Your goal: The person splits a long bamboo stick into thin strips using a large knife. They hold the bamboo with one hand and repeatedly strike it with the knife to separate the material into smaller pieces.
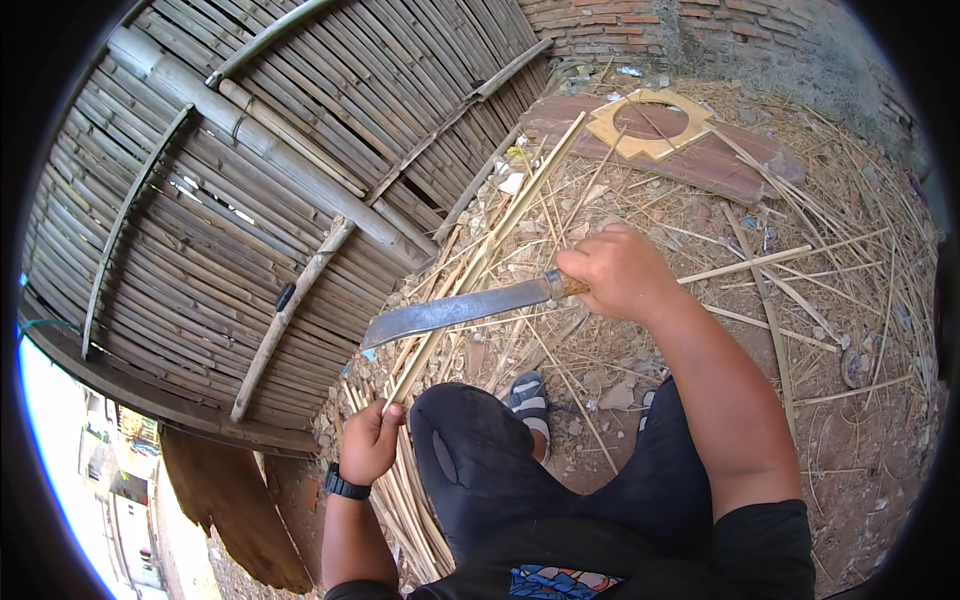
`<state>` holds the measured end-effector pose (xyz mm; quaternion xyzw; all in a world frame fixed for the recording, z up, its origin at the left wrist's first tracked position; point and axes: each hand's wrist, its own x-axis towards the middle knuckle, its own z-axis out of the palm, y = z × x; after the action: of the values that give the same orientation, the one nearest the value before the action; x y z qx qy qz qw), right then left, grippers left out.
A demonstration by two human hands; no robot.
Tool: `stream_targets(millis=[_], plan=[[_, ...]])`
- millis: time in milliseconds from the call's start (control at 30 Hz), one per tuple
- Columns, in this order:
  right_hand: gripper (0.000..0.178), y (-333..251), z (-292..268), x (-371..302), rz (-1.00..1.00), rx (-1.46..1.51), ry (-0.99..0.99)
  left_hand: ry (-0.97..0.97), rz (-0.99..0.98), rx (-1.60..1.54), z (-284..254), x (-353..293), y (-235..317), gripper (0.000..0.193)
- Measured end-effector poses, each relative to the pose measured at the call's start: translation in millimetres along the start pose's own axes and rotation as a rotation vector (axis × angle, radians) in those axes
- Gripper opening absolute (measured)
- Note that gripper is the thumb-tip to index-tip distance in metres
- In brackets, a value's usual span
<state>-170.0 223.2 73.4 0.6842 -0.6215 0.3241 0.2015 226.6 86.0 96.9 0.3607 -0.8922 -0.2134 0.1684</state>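
Note:
My right hand [618, 270] grips the handle of a long machete [450, 311], its grey blade pointing left across a bamboo strip. My left hand [368, 441], with a black watch on the wrist, holds the lower end of that long pale bamboo strip [490, 250], which slants up and to the right toward the wall. The blade rests on or just above the strip near its lower third. My left knee in black trousers [480, 450] is raised between my arms.
A woven bamboo wall [250, 170] fills the left. A bundle of split bamboo strips [400, 490] lies by my left leg. Shavings and sticks litter the dirt ground [850, 420]. A wooden frame with a round hole [650, 122] lies on a reddish board by the brick wall [640, 25].

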Motion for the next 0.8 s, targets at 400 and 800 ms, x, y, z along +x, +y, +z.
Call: stream_targets(millis=[400,800], plan=[[0.024,17.2,-7.6,-10.9,0.508,0.399,-0.227,0.053,-0.036,0.094,9.2,-8.7,-0.5,0.046],[0.029,35.3,-19.3,-12.3,0.683,0.412,-0.215,0.047,-0.033,0.106,5.2,-11.8,0.6,0.046]])
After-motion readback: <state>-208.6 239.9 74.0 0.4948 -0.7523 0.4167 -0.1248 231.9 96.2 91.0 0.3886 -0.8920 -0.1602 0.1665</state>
